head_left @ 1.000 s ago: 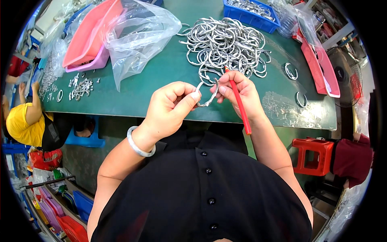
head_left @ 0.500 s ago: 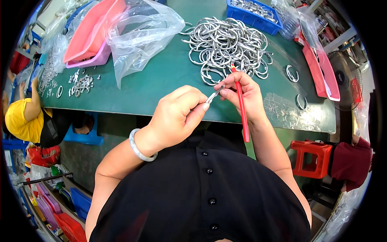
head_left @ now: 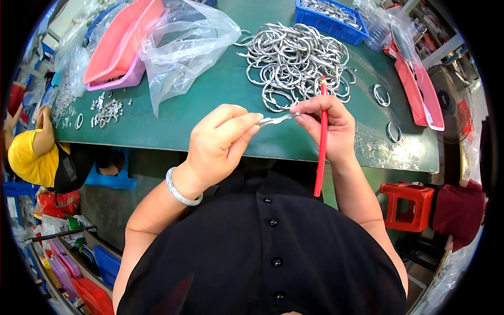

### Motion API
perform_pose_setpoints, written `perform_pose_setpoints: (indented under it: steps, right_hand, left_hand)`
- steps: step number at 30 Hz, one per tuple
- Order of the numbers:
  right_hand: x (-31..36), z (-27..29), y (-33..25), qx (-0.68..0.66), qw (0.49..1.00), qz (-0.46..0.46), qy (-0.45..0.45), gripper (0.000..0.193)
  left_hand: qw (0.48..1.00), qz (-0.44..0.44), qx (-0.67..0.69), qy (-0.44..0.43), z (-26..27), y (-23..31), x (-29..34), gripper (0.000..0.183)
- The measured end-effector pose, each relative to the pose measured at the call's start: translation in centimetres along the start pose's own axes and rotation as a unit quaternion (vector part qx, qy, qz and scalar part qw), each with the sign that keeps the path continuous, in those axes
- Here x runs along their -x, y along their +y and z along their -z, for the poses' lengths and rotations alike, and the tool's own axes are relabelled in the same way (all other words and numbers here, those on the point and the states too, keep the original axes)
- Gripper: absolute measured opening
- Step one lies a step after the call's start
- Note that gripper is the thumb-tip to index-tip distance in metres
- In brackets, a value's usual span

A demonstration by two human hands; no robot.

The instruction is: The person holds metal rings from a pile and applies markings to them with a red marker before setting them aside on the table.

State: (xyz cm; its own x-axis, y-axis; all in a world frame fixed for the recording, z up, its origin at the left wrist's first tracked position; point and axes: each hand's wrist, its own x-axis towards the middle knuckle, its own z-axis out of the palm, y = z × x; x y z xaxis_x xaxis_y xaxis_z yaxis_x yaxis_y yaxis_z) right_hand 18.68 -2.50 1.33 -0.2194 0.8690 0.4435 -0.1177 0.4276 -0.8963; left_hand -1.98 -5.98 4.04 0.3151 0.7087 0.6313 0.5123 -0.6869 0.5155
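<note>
We see the silvery bangle (head_left: 278, 120) gripped between the fingers (head_left: 242, 125) of the left hand (head_left: 218, 140) and right hand (head_left: 336, 126), over the surface (head_left: 163, 131) — and, since the right also holds a red pencil (head_left: 322, 149) (a crowded grip), the bangle's end could slip.

- Bangle heap (head_left: 299, 58): on the surface (head_left: 220, 113).
- Crate (head_left: 329, 27): behind the heap, toward its right, with pieces in it.
- Bag (head_left: 184, 52): left of the heap.
- Upper bin (head_left: 123, 39): farther left of the heap, stacked on the lower bin (head_left: 118, 82).
- Small parts (head_left: 110, 111): well left of the heap and nearer the person.
- Far bangle (head_left: 375, 94), near bangle (head_left: 388, 132): right of the heap.
- Tray (head_left: 412, 89): farther right of the heap; fan (head_left: 446, 100): farther still.
- Left hand (head_left: 223, 136): before the heap, to its left.
- Right hand (head_left: 336, 126): before the heap, toward its right, with a stick (head_left: 321, 157) in it.
- Held bangle (head_left: 278, 120): before the heap, between the hands.
</note>
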Motion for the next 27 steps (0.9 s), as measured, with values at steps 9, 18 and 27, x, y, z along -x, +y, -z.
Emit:
perform_pose_setpoints:
  steps: [9, 18, 27]
  right_hand:
    - [-0.7, -1.8, -2.5, 0.190, 0.958, 0.210, -0.038, 0.020]
    - [-1.1, -3.1, -3.4, 0.150, 0.977, 0.141, -0.047, 0.018]
    - [-2.2, -1.4, -0.9, -0.109, 0.980, -0.164, 0.038, 0.016]
  left_hand:
    - [0.963, 0.163, 0.211, 0.042, -1.8, -3.3, 1.3, 0.017]
    - [0.840, 0.305, 0.448, 0.029, -2.7, -4.0, 1.5, 0.021]
    - [0.742, 0.429, 0.515, -0.018, -2.3, -3.8, 1.0, 0.018]
